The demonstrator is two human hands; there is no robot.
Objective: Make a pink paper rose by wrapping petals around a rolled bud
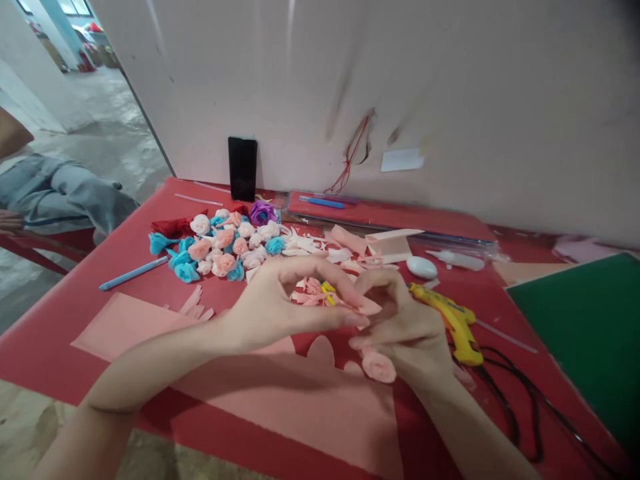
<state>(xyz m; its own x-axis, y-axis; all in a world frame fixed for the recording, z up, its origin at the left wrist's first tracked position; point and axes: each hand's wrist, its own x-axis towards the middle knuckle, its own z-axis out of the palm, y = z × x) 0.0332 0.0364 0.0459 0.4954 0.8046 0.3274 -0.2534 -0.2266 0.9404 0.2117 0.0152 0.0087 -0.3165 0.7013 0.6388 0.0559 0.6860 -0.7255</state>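
Between the thumb and fingers of my left hand (295,293) is a small pink crepe paper petal (369,307), pinched near its edge. The fingertips of my right hand (410,327) meet the petal's other side. Held low in that same right hand is a rolled pink paper rose (379,367), its spiral end facing me. Below the hands, pink crepe paper (300,407) lies flat, with a cut oval petal (321,351) at its upper edge. Pink scraps and a yellow item (328,292) show through the gap between my left thumb and fingers.
Finished paper roses (225,243) in pink, white and blue cluster at the back left. A yellow glue gun (453,323) with a black cord lies on the right, beside a green board (585,333). A phone (243,169) leans on the wall. Another person's legs (70,187) are at far left.
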